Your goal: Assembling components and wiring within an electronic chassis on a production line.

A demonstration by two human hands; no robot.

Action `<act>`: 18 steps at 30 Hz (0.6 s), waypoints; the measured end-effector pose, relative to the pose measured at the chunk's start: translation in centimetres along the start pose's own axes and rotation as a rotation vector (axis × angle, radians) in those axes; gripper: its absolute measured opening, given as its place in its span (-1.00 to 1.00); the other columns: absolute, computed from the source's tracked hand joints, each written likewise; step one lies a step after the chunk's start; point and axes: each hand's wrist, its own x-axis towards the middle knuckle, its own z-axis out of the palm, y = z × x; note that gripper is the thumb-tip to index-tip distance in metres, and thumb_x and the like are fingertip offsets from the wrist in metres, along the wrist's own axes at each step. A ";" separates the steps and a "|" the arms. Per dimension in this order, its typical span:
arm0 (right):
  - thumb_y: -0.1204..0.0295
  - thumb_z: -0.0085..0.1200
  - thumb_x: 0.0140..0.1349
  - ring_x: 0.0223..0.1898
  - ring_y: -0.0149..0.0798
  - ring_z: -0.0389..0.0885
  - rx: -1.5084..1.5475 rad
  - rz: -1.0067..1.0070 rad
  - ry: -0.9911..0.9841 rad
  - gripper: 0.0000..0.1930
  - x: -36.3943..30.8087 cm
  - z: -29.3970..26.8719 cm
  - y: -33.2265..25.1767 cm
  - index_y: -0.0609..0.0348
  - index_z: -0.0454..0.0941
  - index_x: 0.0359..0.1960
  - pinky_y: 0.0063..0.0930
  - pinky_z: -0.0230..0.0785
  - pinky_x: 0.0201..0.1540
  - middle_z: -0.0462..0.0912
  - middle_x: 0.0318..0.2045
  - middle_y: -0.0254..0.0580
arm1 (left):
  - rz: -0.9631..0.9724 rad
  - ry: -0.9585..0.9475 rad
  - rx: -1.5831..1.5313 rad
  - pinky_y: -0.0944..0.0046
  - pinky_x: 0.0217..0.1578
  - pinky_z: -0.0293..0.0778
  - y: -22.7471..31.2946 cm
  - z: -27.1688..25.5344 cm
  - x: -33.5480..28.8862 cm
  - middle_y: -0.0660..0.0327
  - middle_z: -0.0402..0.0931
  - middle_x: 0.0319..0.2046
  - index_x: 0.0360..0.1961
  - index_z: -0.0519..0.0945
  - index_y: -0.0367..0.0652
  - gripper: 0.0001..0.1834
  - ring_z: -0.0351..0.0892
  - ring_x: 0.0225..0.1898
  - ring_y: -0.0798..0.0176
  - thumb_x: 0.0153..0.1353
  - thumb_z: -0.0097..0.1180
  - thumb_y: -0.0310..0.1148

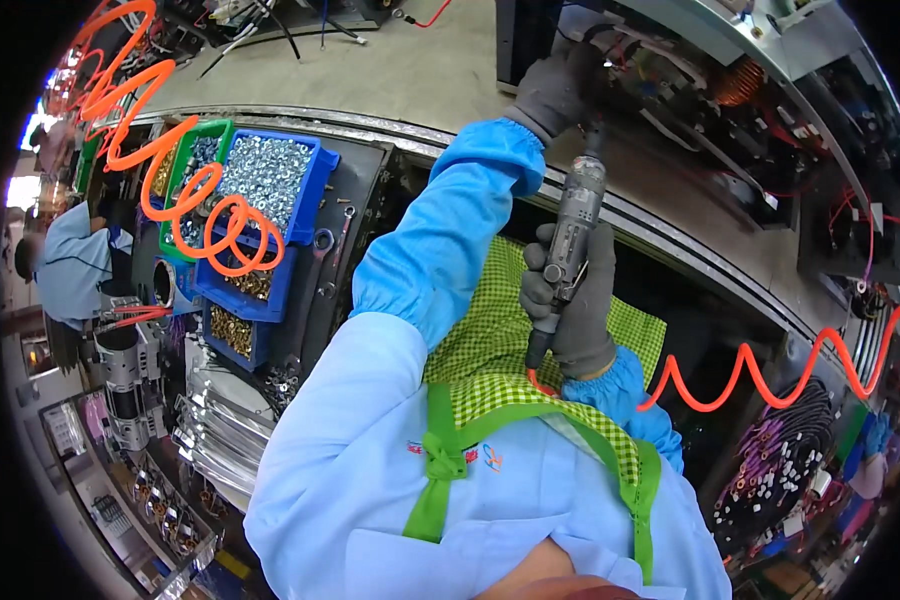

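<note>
My right hand point(588, 318), in a grey glove, is wrapped round a grey pneumatic screwdriver point(577, 205). The tool points away from me, its tip end near the open machine housing point(660, 160). An orange coiled air hose point(740, 395) runs from the right toward the tool's rear end. Also gloved in grey, my left hand point(550, 98) reaches to the housing's near left part, just beyond the tool's tip. Its fingers look closed in the shadow there; what they hold is hidden. Wires and a copper-coloured coil point(738, 82) show inside the housing.
To the left, blue bins point(300, 190) and a green bin point(165, 235) hold loose nuts and bolts. Wrenches point(340, 240) lie beside them. Another orange coiled hose point(160, 150) hangs over the bins. A co-worker point(75, 265) is at far left; bundled cables point(785, 450) lie at right.
</note>
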 end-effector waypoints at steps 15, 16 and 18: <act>-0.32 -0.28 0.21 -0.70 -0.48 0.21 0.195 0.097 -0.117 -0.31 0.4 0.3 0.3 0.13 0.42 -0.16 -0.61 0.04 -0.72 0.43 -0.49 -0.26 | 0.173 -0.135 0.238 0.07 -0.50 0.48 -2.6 -0.3 0.7 0.11 0.57 -0.38 -0.14 0.50 0.08 -0.66 0.58 -0.43 -0.02 0.07 0.21 -0.11; -0.32 -0.28 0.21 -0.70 -0.48 0.22 0.171 0.066 -0.113 -0.31 0.4 0.2 0.5 0.13 0.42 -0.16 -0.61 0.04 -0.72 0.43 -0.48 -0.26 | 0.221 -0.074 0.211 0.07 -0.51 0.47 -2.2 -0.2 0.7 0.11 0.56 -0.38 -0.14 0.50 0.08 -0.66 0.58 -0.43 -0.01 0.06 0.22 -0.11; -0.32 -0.28 0.21 -0.70 -0.48 0.22 0.179 0.068 -0.111 -0.31 0.6 0.6 0.3 0.13 0.41 -0.15 -0.62 0.04 -0.72 0.42 -0.48 -0.26 | 0.264 -0.012 0.184 0.07 -0.51 0.47 -2.1 -0.4 0.8 0.11 0.56 -0.38 -0.15 0.50 0.07 -0.66 0.58 -0.44 -0.01 0.06 0.23 -0.12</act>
